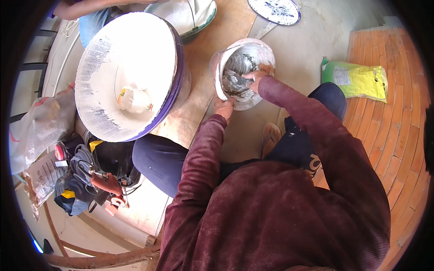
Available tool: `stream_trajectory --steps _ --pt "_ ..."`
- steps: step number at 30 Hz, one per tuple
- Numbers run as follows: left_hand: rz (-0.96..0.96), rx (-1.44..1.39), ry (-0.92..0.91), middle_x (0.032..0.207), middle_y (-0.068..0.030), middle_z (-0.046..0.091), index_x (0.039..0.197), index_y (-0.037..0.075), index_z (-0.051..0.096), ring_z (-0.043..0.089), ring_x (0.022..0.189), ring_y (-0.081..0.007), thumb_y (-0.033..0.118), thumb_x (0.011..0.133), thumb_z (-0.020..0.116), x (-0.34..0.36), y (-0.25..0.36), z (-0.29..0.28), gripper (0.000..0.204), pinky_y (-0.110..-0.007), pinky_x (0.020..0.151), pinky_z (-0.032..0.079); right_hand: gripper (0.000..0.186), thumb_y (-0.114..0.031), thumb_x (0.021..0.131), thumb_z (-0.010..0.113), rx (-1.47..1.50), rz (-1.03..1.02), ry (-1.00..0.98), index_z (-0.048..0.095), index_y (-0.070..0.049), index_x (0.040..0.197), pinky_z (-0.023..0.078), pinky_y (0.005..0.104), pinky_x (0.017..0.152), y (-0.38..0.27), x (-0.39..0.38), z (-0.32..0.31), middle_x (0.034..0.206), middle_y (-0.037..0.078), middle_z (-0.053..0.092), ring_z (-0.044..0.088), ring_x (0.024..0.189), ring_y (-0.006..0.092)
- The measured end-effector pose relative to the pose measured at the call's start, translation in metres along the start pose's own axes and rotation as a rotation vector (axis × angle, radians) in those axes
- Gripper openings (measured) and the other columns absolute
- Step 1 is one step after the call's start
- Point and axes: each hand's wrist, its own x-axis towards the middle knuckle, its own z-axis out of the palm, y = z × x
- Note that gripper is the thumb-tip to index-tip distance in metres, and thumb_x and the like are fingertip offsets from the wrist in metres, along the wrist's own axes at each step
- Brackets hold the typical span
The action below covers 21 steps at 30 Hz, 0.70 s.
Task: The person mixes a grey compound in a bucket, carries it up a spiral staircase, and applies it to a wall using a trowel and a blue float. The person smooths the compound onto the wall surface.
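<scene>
A whitish, plaster-smeared bucket [250, 103] is tilted in front of me, its inside streaked grey, white and brown. My left hand [224, 109] is closed on the bucket's near rim. Reaching into the mouth, my right hand [257, 80] has its fingers closed near the inner wall. Something greyish shows at its fingertips, but I cannot make out what it is against the smears. To the left stands a much larger purple-rimmed bucket [169, 106], coated white inside, with a crumpled white plastic bag [134, 99] in it.
A green-rimmed tub [205, 25] with white material stands at the far side, near another person's arm [90, 7]. A paint-smeared lid [275, 10] lies beyond my bucket. A yellow-green sack [357, 81] rests on the right. Cables and an orange power tool [106, 183] lie at left.
</scene>
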Motion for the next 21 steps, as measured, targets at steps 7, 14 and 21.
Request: stream_trajectory --steps 7,14,21 --pt "-0.023 -0.222 0.017 0.09 -0.0042 0.055 0.11 0.009 0.043 0.053 0.077 -0.0151 -0.001 0.072 0.055 0.002 0.009 -0.005 0.041 -0.029 0.064 0.045 0.04 -0.022 0.078 0.062 0.313 0.114 -0.193 0.057 -0.02 0.118 0.04 0.0335 0.091 0.002 0.007 -0.022 0.106 0.016 0.061 0.056 0.1 0.0238" --pt "-0.162 -0.225 0.045 0.082 -0.005 0.054 0.107 0.006 0.043 0.053 0.07 -0.0154 0.004 0.076 0.054 -0.066 0.042 0.011 0.033 -0.03 0.062 0.046 0.066 -0.009 0.072 0.058 -0.572 0.015 -0.244 0.037 -0.024 0.133 0.041 0.0423 0.09 -0.07 -0.049 -0.099 0.11 0.019 0.055 0.05 0.107 0.0371" --pt "-0.129 -0.143 0.008 0.1 -0.0077 0.055 0.118 0.0 0.041 0.055 0.082 -0.0148 0.001 0.073 0.05 -0.124 0.136 0.071 0.045 -0.027 0.069 0.047 0.067 -0.002 0.073 0.054 -0.352 0.068 -0.141 0.034 -0.022 0.134 0.046 0.0447 0.08 -0.046 -0.126 -0.154 0.105 0.021 0.057 0.056 0.094 0.0392"
